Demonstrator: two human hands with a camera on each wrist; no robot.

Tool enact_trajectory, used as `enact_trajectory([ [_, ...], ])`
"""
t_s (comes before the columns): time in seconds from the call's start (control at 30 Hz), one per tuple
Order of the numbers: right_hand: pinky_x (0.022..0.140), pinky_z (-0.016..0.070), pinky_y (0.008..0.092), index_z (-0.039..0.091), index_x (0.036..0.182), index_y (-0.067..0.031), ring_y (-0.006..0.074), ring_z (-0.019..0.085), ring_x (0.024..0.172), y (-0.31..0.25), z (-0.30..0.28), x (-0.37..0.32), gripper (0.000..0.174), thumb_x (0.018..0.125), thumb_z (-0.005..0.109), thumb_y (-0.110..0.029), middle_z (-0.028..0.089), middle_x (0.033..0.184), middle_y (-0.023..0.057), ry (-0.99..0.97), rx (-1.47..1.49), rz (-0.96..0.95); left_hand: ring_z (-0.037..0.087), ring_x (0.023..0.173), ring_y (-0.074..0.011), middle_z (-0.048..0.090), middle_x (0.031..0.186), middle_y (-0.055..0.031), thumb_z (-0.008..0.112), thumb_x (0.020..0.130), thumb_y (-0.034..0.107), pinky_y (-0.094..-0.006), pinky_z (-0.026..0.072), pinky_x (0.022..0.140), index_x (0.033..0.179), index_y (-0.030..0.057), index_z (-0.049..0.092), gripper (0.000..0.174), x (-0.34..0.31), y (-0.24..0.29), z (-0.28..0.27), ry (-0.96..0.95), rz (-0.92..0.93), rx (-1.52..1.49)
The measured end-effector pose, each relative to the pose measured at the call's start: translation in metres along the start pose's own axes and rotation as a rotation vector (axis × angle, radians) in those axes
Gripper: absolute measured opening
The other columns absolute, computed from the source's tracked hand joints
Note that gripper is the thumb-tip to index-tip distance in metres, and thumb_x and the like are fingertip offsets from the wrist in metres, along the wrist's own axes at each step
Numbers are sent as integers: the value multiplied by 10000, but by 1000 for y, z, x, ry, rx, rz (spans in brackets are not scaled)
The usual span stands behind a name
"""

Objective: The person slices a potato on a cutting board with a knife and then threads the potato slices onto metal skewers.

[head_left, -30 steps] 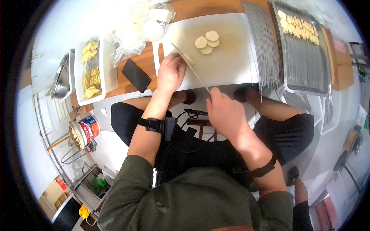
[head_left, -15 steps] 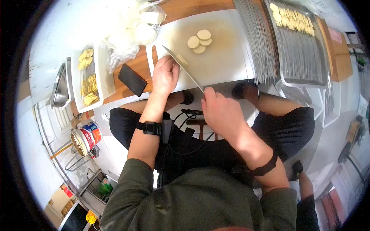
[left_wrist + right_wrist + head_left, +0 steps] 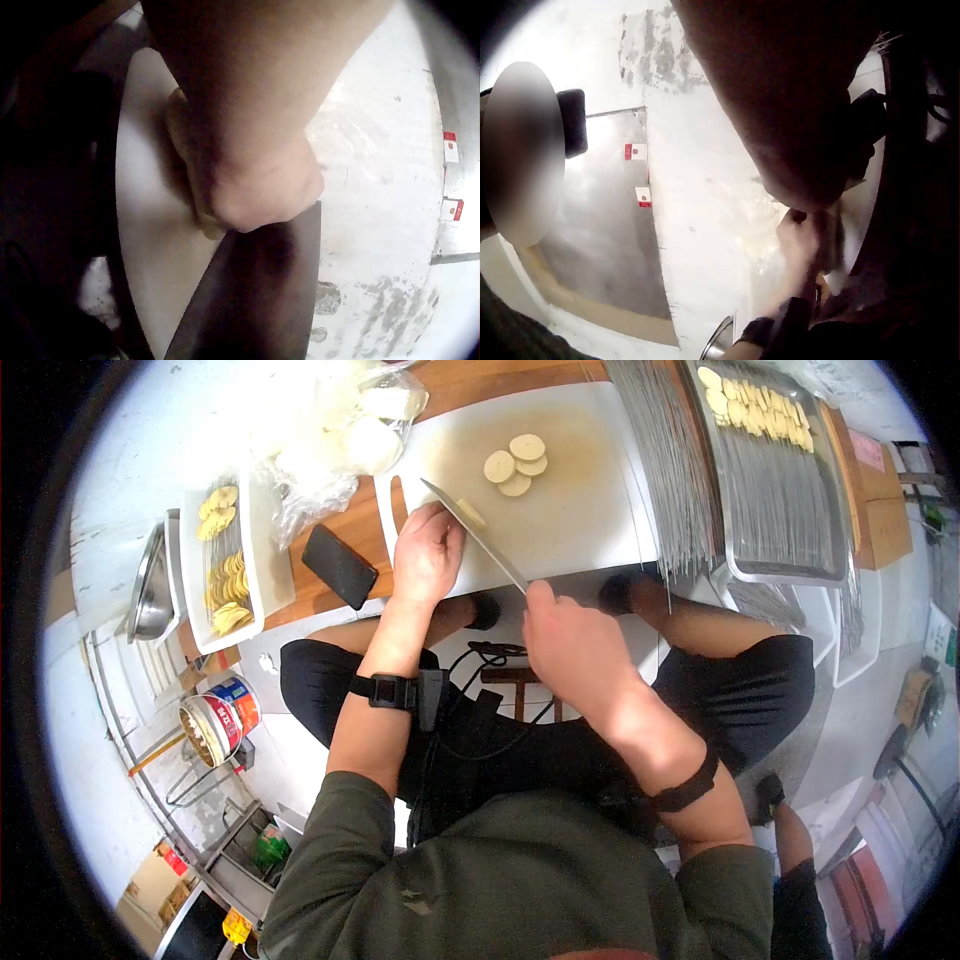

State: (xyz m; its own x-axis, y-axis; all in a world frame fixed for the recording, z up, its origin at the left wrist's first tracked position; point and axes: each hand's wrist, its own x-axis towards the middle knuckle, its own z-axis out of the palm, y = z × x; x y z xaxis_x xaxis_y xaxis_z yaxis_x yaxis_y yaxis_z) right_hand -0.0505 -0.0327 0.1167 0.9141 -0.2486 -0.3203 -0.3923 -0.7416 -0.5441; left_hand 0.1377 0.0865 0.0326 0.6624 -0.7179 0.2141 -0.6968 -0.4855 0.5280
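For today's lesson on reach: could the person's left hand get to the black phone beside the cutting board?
Probably yes: the phone lies uncovered on the wooden table beside the left hand, nothing between them. That hand grips a potato piece at the knife, so it must let go first.

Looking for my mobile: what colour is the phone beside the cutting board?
Black; the phone shows best in the head view.

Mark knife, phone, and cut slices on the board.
knife (image 3: 490,552), head view, middle of the blade.
phone (image 3: 340,567), head view, centre of its dark screen.
cut slices (image 3: 516,462), head view, middle of the pile.
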Motion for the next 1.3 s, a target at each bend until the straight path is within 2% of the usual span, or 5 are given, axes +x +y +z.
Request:
enact_trajectory([
  [0.63, 586, 561, 432, 512, 1010, -2, 372, 697, 717, 13, 10, 31, 156, 917, 504, -127, 667, 853, 238, -54, 14, 111, 618, 956, -338, 664, 1009, -132, 657, 825, 75, -399, 508, 834, 906, 15, 686, 105, 3, -1, -1, 68, 61, -31],
  [0.73, 521, 530, 400, 504, 1007, -1, 293, 687, 648, 28, 8, 46, 215, 948, 507, -207, 646, 804, 191, 209, 280, -4, 622, 977, -308, 667, 1039, -106, 659, 837, 101, -392, 511, 846, 919, 35, 702, 113, -1, -3, -3, 81, 37, -43],
  [0.83, 444, 436, 302, 478, 1019, -27, 121, 519, 540, 15, -23, 51, 285, 982, 494, -309, 494, 711, 38, -132, 1101, 471, 624, 981, -293, 669, 1039, -95, 666, 831, 100, -388, 513, 846, 924, 44, 706, 116, -3, -1, -6, 85, 43, 5],
  [1.07, 439, 396, 287, 493, 1014, -82, 130, 492, 518, 10, -34, 54, 204, 984, 507, -284, 524, 742, 16, -56, 1446, 563, 621, 974, -289, 671, 1021, -72, 672, 820, 88, -381, 512, 847, 921, 50, 701, 112, -5, -4, -4, 110, 44, -49],
  [1.3, 489, 467, 388, 507, 1000, -29, 227, 588, 556, 16, -34, 45, 233, 975, 509, -260, 579, 707, 99, 103, 934, 370, 609, 1006, -321, 653, 1068, -131, 662, 845, 82, -386, 499, 873, 970, 9, 686, 147, -9, -8, -5, 64, 1, -88],
])
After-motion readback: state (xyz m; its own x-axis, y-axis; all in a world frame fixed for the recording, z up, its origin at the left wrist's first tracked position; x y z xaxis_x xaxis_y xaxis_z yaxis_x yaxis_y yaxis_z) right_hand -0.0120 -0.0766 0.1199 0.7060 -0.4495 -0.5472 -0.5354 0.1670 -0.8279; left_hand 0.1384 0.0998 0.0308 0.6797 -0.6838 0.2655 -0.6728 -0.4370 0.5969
